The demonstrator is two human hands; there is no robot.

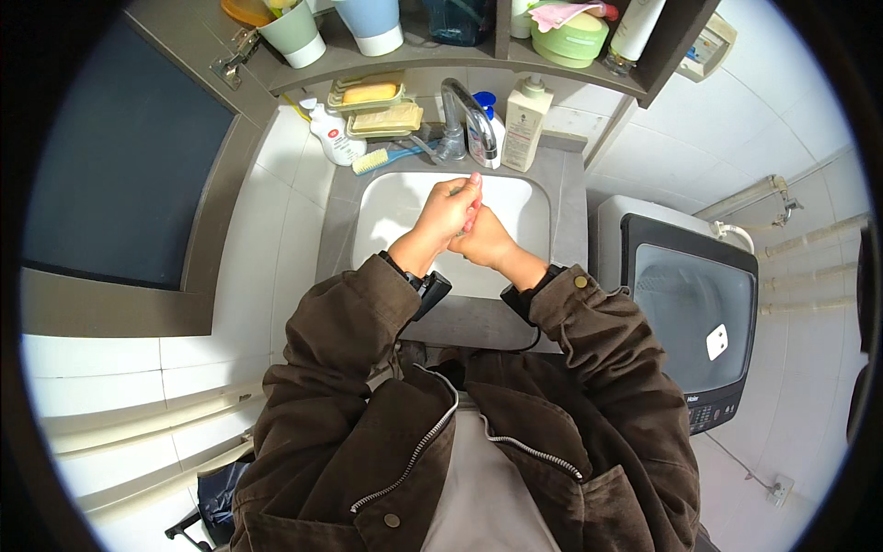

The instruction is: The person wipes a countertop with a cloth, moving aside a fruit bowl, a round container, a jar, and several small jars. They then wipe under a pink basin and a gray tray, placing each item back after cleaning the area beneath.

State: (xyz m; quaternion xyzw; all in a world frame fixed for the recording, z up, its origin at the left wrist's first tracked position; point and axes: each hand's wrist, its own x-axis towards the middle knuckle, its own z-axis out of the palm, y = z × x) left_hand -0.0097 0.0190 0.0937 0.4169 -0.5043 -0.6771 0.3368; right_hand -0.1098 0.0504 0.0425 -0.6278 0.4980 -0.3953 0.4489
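My left hand (441, 217) and my right hand (486, 242) are pressed together over the white sink (386, 207), fingers curled into each other. A small dark greenish bit shows between them, too covered to name. The left thumb lies on top, and the right hand sits lower and to the right. Just beyond the hands, the curved metal faucet (455, 110) arches over the basin's back edge. I cannot make out running water. Black bands circle both wrists below the brown jacket sleeves.
Behind the basin stand a white bottle (335, 135), a beige pump bottle (527, 124) and a blue-capped bottle (485, 98). Soap dishes (375, 103) and a blue brush (386, 158) lie left of the faucet. A shelf (589, 77) overhangs; a washing machine (690, 304) stands right.
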